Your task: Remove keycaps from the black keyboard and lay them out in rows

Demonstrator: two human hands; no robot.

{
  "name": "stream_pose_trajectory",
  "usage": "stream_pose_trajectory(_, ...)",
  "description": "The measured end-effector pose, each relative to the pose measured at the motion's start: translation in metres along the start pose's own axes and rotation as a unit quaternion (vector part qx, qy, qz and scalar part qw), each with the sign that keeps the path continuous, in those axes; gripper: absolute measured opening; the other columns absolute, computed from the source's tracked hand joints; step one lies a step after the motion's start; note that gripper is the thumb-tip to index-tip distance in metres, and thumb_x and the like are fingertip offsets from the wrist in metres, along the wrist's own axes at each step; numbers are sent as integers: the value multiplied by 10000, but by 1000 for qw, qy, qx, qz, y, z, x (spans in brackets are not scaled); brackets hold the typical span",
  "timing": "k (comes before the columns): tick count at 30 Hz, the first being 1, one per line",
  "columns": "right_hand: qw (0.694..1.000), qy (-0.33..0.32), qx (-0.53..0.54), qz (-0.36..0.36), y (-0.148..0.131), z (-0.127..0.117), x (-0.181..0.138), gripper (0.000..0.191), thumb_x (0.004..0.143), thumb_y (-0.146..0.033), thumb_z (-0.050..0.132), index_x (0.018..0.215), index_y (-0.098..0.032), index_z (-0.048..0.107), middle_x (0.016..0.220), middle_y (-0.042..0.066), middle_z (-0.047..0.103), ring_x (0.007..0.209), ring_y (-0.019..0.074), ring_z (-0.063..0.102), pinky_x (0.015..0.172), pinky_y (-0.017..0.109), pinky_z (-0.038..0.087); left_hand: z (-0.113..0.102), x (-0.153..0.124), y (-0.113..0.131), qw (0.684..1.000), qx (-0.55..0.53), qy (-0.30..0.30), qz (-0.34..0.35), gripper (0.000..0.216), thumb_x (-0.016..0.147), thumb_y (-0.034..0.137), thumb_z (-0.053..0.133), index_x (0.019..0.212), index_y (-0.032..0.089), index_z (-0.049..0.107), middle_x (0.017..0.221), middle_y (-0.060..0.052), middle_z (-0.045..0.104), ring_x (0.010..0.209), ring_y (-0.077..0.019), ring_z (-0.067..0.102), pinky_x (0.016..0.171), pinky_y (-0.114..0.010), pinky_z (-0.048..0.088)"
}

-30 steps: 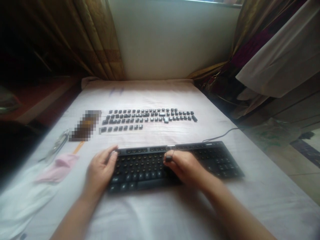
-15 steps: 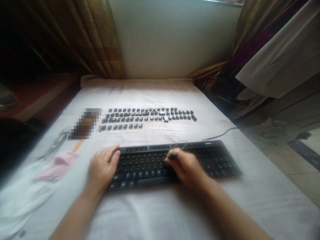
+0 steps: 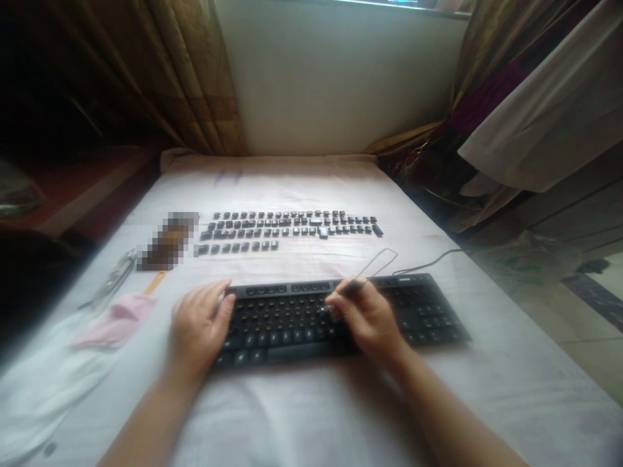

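A black keyboard [image 3: 311,351] lies across the bed, many of its upper keys stripped to bare switches, with caps on the lower rows. My left hand [image 3: 202,324] grips its left end, thumb on the top edge and fingers behind. Above the middle of the keys, my right hand [image 3: 367,318] is closed on a wire keycap puller [image 3: 351,288] with a dark handle. One thin wire loop sticks up behind the hand. The puller's lower end is close to the keys, partly hidden by my fingers; whether it grips a cap I cannot make out.
Removed keycaps [image 3: 250,232] lie in rows beyond the keyboard on the pale sheet [image 3: 292,185]. Left are a blurred-out brown item [image 3: 168,241], a pink cloth [image 3: 117,320] and a white cloth [image 3: 39,383]. The keyboard's cable [image 3: 428,259] runs off right.
My right hand has turned and tipped the keycap puller, so its upper wire loop now reaches farther up and right. My left hand stays on the keyboard's left end.
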State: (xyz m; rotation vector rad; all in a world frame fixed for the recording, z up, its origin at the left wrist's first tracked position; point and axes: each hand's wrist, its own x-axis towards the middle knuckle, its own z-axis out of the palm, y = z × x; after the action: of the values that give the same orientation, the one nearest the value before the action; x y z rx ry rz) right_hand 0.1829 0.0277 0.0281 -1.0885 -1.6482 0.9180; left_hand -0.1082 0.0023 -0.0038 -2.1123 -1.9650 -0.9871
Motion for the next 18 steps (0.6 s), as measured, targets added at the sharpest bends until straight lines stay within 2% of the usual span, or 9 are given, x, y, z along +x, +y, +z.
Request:
stream_pose_trajectory(3, 1000, 2, 2, -20, -4, 6, -2, 70, 913, -278, 598, 874, -232, 563, 697, -8, 678, 557, 132, 642, 554, 245, 543, -7, -4, 21, 998, -16, 22, 61, 314, 961, 383, 504, 1131, 189, 682, 1097, -117, 742, 1054, -297, 658, 982, -464, 441)
stream_pose_trajectory(8, 998, -13, -11, -67, -12, 16, -4, 37, 921, -251, 577, 893, -230, 564, 728, 1, 670, 567, 126, 639, 559, 235, 544, -7, -17, 55, 984, -93, -44, 143, 299, 930, 364, 581, 1195, 246, 657, 1049, -57, 760, 1015, -260, 668, 1034, -465, 411)
stream_pose_trajectory(15, 991, -26, -17, -127, -17, 31, -13, 37, 949, -219, 538, 943, -234, 572, 787, 22, 689, 629, 139, 674, 596, 238, 562, -8, -24, 69, 975, -165, -94, 116, 353, 903, 423, 626, 1205, 242, 648, 984, -61, 763, 963, -257, 672, 977, -457, 447)
stream_pose_trajectory(18, 986, -35, -6, -165, -20, 38, -17, 85, 940, -160, 532, 955, -237, 565, 785, 23, 693, 680, 146, 686, 640, 244, 570, -10, -23, 73, 971, -193, -97, 104, 265, 911, 389, 616, 1115, 238, 691, 939, -60, 755, 904, -240, 672, 901, -412, 489)
